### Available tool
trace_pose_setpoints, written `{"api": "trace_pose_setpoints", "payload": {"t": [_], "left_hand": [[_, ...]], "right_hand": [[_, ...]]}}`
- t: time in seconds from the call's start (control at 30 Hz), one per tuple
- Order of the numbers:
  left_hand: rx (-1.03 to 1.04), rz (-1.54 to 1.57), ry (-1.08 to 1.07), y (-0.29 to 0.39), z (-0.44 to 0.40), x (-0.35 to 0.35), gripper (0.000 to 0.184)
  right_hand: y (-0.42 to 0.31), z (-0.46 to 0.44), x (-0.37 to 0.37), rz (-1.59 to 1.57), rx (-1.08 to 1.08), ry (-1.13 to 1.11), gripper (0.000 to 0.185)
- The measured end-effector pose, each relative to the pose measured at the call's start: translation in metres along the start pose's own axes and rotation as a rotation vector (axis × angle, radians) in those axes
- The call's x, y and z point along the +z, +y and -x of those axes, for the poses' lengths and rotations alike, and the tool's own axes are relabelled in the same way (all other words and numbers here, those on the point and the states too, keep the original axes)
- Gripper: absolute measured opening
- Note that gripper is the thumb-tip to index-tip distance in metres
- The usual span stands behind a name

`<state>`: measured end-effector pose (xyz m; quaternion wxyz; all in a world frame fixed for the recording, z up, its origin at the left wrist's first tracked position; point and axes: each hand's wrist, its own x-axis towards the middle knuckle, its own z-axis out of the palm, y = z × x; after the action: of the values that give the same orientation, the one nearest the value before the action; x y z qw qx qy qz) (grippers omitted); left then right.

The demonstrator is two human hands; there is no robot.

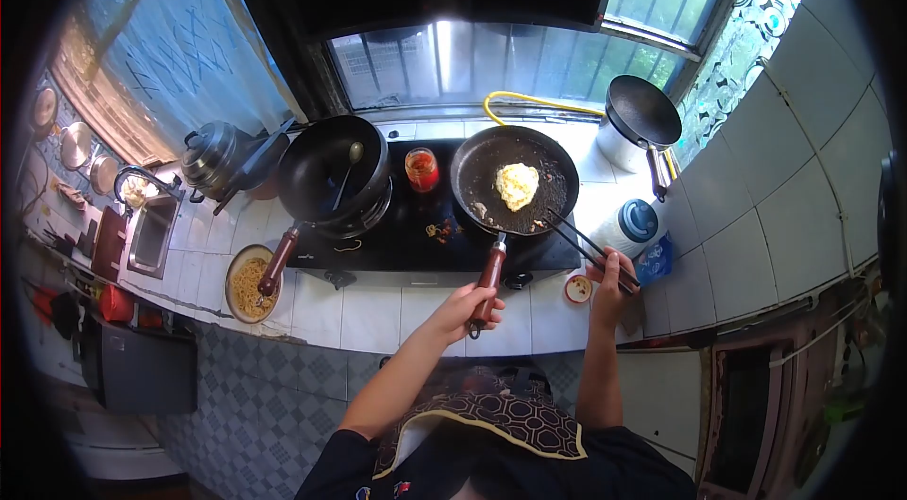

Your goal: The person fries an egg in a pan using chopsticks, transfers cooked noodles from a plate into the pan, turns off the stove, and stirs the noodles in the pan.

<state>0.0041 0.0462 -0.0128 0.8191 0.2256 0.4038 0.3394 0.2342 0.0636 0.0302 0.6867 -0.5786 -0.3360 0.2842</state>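
Note:
My left hand is closed round the brown handle of a black frying pan on the right side of the stove. In that pan lies a fried egg, pale yellow and white, with small scraps near the pan's lower edge. My right hand grips a pair of dark chopsticks, whose tips reach the pan's lower right rim, apart from the egg. Left of the pan, a jar of red sauce stands on the stove. Beside it sits a black wok with a metal spoon in it.
A bowl of noodles stands on the left counter, under the wok's handle. To the right are a jar with a blue lid, a small lid and a small pan on a pot. A sink is far left.

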Motion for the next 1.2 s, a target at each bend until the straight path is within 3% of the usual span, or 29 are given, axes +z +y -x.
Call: {"api": "trace_pose_setpoints", "payload": {"t": [0.1,0.17,0.3,0.57,0.73,0.97,1.1,1.2], "left_hand": [[0.007,0.119,-0.059,0.011,-0.001,-0.015,0.033],[0.149,0.046,0.238,0.016,-0.019,-0.046,0.033],[0.419,-0.043,0.411,0.056,-0.068,-0.088,0.033],[0.616,-0.306,0.349,0.111,-0.154,-0.142,0.042],[0.768,-0.542,0.422,0.114,-0.175,-0.162,0.032],[0.719,-0.548,0.571,0.118,-0.165,-0.157,0.032],[0.569,-0.31,0.499,0.082,-0.104,-0.106,0.03],[0.478,-0.33,0.469,0.079,-0.024,-0.043,0.03]], "right_hand": [[0.0,-0.003,-0.005,0.018,-0.009,0.051,0.021],[0.0,-0.006,-0.012,0.014,-0.017,0.08,0.021],[-0.017,-0.005,-0.016,0.032,-0.014,0.115,0.021],[-0.018,-0.003,-0.027,0.019,-0.076,0.137,0.021],[-0.028,-0.004,-0.018,0.079,-0.054,0.062,0.019],[-0.018,-0.018,0.012,0.111,-0.025,-0.133,0.019],[-0.006,-0.027,0.029,0.054,-0.035,-0.21,0.018],[-0.007,-0.027,0.033,0.052,-0.043,-0.213,0.018]]}}
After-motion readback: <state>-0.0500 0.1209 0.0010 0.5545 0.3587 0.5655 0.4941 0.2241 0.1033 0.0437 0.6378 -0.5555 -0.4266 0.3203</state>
